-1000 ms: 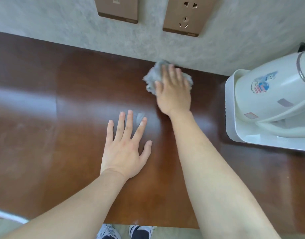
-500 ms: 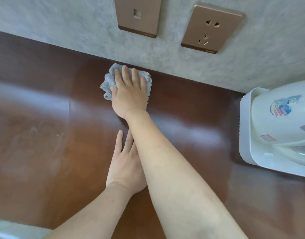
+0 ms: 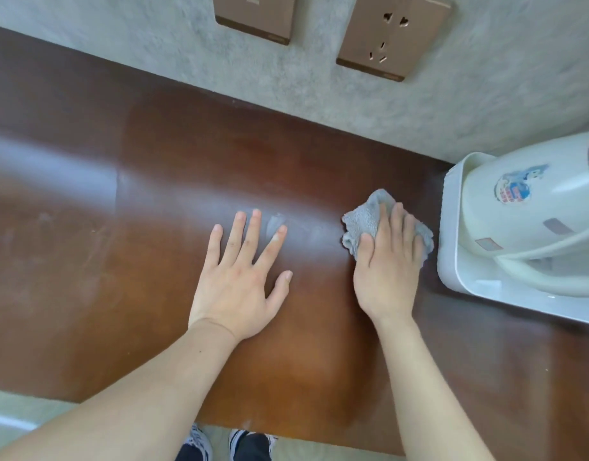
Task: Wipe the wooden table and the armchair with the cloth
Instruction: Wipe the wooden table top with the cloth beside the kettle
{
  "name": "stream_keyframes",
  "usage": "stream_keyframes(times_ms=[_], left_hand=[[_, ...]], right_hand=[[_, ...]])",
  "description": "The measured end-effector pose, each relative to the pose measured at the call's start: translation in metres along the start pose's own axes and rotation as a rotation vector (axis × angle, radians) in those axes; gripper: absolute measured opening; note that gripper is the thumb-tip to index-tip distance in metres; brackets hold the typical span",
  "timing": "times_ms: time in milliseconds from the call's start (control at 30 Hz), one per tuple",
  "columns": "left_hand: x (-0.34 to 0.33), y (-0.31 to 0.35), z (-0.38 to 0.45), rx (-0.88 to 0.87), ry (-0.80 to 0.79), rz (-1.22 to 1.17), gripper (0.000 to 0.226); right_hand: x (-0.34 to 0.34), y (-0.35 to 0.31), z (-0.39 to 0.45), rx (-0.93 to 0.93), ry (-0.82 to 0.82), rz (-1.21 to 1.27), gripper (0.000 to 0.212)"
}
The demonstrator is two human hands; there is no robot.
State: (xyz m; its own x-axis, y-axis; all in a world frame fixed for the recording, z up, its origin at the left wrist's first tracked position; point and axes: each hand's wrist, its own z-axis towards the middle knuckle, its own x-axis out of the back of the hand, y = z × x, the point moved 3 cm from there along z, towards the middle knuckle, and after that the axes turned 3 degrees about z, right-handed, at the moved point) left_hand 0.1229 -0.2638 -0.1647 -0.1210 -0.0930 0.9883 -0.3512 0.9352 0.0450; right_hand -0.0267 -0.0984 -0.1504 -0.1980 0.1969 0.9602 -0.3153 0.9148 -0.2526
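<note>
The right hand [image 3: 388, 267] lies palm down on the grey cloth [image 3: 369, 216], its fingers laid nearly straight over the bunched fabric and its thumb against the cloth's near left edge, pressing it flat to the wooden table [image 3: 126, 261] rather than clutching it. The cloth is crumpled, with folds showing beyond the fingertips and to either side of the hand, and it sits just beside the white tray [image 3: 452, 261], on the tray's left, without clearly touching it. On that tray stands a white electric kettle [image 3: 526, 207] with a blue and red sticker on its side and its handle curving toward the near edge. The left hand [image 3: 239, 277] rests open on the bare wood well to the left of the tray, fingers spread and straight, palm flat, holding nothing. The tabletop is dark reddish brown and glossy, with pale smeared patches left of the hands. Behind the tray and the table runs a grey textured wall carrying a bronze socket plate [image 3: 393, 34] and, further left of it, a bronze switch plate [image 3: 256, 15]. Below the table's near edge, well away from the tray, a pair of shoes [image 3: 200, 442] shows on the floor.
</note>
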Motion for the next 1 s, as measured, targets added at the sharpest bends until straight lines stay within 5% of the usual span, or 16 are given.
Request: stream_keyframes(times_ms=[200, 367, 567, 1000], left_hand=[[0.0, 0.004, -0.001, -0.009, 0.002, -0.008, 0.068], [0.002, 0.003, 0.0, -0.011, 0.007, 0.01, 0.068], [0.0, 0.002, 0.002, 0.007, 0.028, 0.01, 0.068], [0.004, -0.001, -0.005, -0.025, 0.019, -0.023, 0.069]], right_hand=[[-0.023, -0.015, -0.169, 0.025, -0.102, 0.012, 0.059], [-0.02, -0.031, -0.076, 0.135, -0.09, -0.016, 0.059], [-0.018, -0.038, 0.018, 0.039, -0.001, 0.005, 0.056], [-0.034, -0.015, -0.22, -0.035, -0.044, 0.052, 0.057]])
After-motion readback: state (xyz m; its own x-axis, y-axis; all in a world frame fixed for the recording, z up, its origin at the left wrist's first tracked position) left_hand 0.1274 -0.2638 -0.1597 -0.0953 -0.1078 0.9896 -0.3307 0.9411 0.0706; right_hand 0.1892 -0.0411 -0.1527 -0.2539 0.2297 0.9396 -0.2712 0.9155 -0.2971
